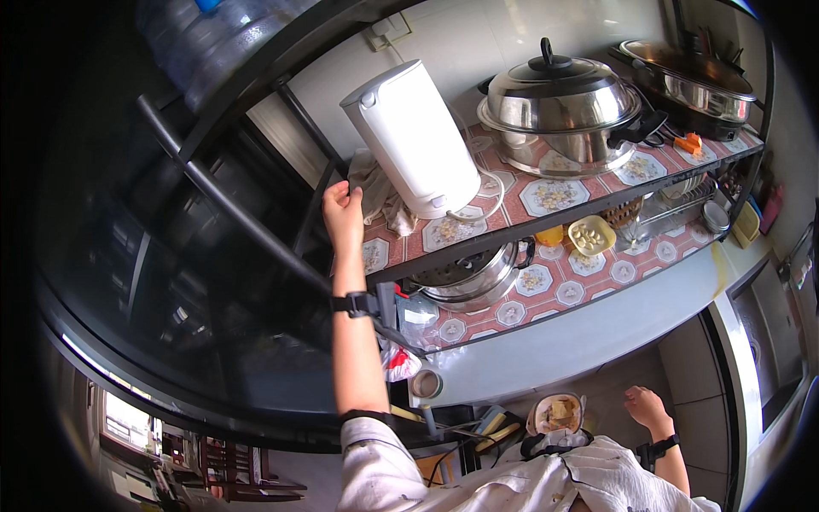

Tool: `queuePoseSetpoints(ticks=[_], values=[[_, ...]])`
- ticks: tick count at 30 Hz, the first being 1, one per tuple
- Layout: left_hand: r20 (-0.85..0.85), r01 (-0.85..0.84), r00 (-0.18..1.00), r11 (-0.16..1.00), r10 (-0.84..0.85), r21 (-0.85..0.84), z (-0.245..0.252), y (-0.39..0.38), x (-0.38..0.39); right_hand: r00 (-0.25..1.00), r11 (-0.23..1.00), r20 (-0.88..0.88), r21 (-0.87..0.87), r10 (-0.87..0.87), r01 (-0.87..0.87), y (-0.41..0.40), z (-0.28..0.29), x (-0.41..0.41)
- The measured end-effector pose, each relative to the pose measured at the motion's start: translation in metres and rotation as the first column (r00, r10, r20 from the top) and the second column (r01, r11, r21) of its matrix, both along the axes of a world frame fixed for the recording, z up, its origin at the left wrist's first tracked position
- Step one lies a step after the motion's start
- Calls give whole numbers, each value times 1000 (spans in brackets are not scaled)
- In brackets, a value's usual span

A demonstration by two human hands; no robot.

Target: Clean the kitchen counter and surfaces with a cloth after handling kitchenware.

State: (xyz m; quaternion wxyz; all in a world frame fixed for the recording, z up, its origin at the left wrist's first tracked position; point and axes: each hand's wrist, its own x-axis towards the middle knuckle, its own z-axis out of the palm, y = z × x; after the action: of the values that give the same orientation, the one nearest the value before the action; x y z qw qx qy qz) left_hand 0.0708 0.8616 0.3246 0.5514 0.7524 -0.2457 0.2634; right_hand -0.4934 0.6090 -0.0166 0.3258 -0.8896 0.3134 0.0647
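Observation:
My left hand point(343, 214) is raised at the left end of the upper rack shelf, its fingers loosely curled and nothing visible in them. Just right of it lies a crumpled beige cloth point(374, 185), partly behind a white electric kettle point(425, 141). Whether my fingertips touch the cloth is hard to tell. The kettle stands on the patterned shelf covering, and its white cord point(501, 198) loops beside its base. Low at my right side hangs my right hand point(646, 406), with loosely bent fingers and nothing seen in it.
A lidded steel pot point(563, 121) and an electric pan point(697, 83) share the upper shelf point(556, 195). Below are a steel steamer pot point(473, 281) and a yellow bowl of garlic cloves point(592, 235). A dark metal bar point(243, 221) slants at left; a sink point(768, 339) is at right.

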Motion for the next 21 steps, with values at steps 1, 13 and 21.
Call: queuePoseSetpoints(ticks=[1,13,21], values=[[-3,-15,1000,967,16,254,3,1,8,1000,1000,-9,-10,-4,4,-1,-1,-1],[-321,456,890,638,-323,621,-19,-43,64,996,995,79,-85,-47,54,16,-14,-16],[-117,177,940,-166,320,970,38,-38,22,994,996,-69,13,-84,85,20,-4,-27]])
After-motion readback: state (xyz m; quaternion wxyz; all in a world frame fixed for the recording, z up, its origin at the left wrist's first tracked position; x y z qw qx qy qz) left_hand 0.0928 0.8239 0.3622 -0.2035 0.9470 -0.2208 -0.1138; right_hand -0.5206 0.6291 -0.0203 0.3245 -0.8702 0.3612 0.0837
